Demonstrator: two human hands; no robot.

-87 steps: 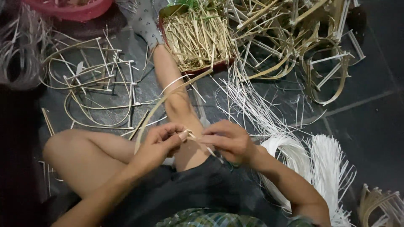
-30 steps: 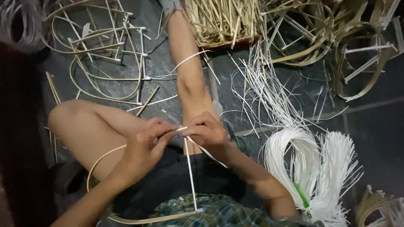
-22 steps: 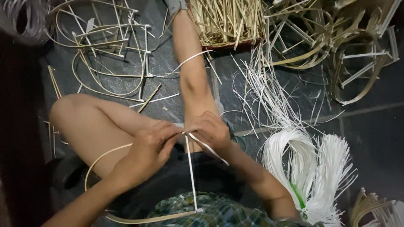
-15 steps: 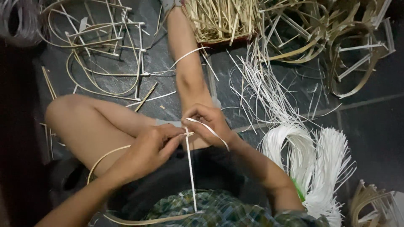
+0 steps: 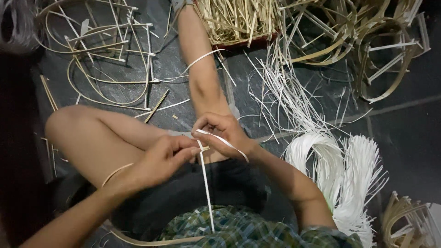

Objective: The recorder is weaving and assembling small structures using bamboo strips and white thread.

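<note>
a thin white strip (image 5: 205,183) runs up from the person's lap to the meeting point of both hands, above the bent knee, where it crosses a curved tan cane hoop (image 5: 138,239) that loops round under the left forearm. the binding looks likely to slip loose if tension drops, since the strip is narrow and smooth and held only at the fingertips; a sharp pull could also kink or snap it at the bend. the left hand (image 5: 161,158) is closed narrow, thumb and forefinger pinching the crossing point of strip and cane. the right hand (image 5: 225,133) is curled nearly shut, gripping the free end of the strip, which arcs over the wrist. beside the right arm lie bundles of white strips (image 5: 340,170); finished cane frames (image 5: 105,55) and a heap of straw-coloured sticks (image 5: 239,18) lie on the dark floor (image 5: 404,138) beyond.
</note>
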